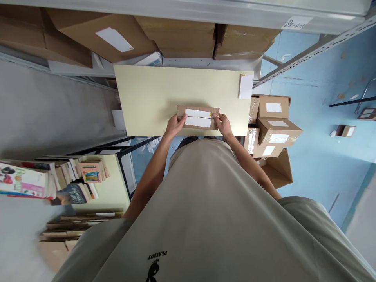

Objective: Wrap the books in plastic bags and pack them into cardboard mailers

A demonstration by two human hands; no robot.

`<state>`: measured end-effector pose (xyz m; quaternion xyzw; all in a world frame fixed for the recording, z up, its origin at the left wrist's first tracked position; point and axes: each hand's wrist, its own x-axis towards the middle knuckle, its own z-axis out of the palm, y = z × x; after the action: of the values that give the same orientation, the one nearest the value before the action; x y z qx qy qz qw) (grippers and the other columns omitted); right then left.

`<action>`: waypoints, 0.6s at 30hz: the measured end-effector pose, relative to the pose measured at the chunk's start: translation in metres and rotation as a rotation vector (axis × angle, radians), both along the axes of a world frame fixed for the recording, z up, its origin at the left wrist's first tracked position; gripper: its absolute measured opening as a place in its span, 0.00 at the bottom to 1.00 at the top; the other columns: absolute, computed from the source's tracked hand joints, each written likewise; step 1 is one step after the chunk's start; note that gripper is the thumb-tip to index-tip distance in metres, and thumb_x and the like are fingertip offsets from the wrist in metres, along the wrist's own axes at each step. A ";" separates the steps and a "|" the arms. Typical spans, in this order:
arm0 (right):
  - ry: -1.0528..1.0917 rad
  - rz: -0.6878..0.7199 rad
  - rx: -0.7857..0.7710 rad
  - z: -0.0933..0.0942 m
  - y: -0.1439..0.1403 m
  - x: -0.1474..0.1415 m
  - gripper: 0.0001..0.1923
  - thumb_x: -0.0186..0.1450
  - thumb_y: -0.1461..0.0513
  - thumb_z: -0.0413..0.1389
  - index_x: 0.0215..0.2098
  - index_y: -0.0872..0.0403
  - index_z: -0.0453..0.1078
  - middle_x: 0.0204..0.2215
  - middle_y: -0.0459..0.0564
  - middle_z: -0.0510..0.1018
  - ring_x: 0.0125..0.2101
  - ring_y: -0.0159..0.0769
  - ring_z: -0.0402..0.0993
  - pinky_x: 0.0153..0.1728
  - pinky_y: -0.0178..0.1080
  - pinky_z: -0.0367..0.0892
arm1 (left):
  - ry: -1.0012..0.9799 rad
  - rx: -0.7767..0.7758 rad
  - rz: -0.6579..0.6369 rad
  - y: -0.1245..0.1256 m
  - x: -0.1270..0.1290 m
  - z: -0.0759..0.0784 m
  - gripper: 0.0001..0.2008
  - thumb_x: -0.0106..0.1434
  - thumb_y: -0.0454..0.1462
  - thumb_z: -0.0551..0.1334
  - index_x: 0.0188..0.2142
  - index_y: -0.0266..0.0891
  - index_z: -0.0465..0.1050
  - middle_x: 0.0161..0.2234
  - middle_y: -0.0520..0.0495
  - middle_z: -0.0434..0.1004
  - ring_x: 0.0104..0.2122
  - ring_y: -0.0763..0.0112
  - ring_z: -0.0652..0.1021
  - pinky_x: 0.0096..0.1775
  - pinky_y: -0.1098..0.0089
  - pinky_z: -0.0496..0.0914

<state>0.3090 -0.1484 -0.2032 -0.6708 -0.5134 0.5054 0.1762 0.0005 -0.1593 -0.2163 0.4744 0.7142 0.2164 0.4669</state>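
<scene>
A small brown cardboard box (198,110) with white labels on its face is held at the near edge of the pale yellow table (152,90). My left hand (175,125) grips its left end, with the thumb lying on the face. At the other end, my right hand (223,123) is closed round the right side, its thumb beside the label. Some fingers of both hands are hidden behind the box. Toward the table's far right corner lies a stack of white labels (245,86).
Behind the table a metal shelf (188,8) carries large cartons (179,37). Labelled boxes (273,121) are piled on the right, near an open carton (277,170). Books (67,172) stand on a side table at left, above flattened cardboard (70,231).
</scene>
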 end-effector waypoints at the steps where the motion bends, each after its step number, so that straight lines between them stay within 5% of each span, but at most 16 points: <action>1: 0.048 0.000 -0.022 0.000 0.003 0.002 0.42 0.75 0.24 0.52 0.53 0.49 0.83 0.61 0.62 0.86 0.60 0.56 0.85 0.65 0.51 0.80 | -0.015 -0.006 0.003 0.001 0.001 0.000 0.20 0.77 0.55 0.69 0.35 0.46 0.72 0.32 0.46 0.79 0.45 0.54 0.81 0.49 0.63 0.75; 7: 0.227 0.007 -0.173 0.009 0.007 0.011 0.38 0.64 0.32 0.73 0.54 0.53 0.86 0.53 0.58 0.92 0.56 0.57 0.87 0.61 0.55 0.83 | 0.007 -0.076 -0.038 0.011 -0.002 0.009 0.19 0.75 0.52 0.70 0.34 0.44 0.73 0.34 0.46 0.81 0.41 0.57 0.81 0.46 0.63 0.74; 14: 0.313 -0.063 -0.052 0.030 -0.021 0.010 0.34 0.65 0.31 0.72 0.44 0.52 0.86 0.49 0.57 0.91 0.57 0.58 0.86 0.70 0.60 0.79 | -0.090 -0.020 -0.193 0.009 -0.021 0.012 0.16 0.76 0.49 0.65 0.35 0.43 0.75 0.32 0.48 0.80 0.38 0.59 0.81 0.44 0.64 0.76; 18: 0.151 -0.133 0.038 0.030 -0.026 0.008 0.29 0.65 0.37 0.74 0.45 0.51 0.86 0.59 0.61 0.85 0.58 0.56 0.85 0.66 0.60 0.84 | -0.088 0.143 -0.225 0.016 -0.027 0.010 0.12 0.72 0.44 0.71 0.49 0.40 0.83 0.53 0.39 0.86 0.49 0.55 0.86 0.55 0.59 0.82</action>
<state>0.3175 -0.1744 -0.1734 -0.6598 -0.4625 0.5320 0.2604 -0.0262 -0.1438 -0.2067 0.5737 0.6180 0.2338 0.4840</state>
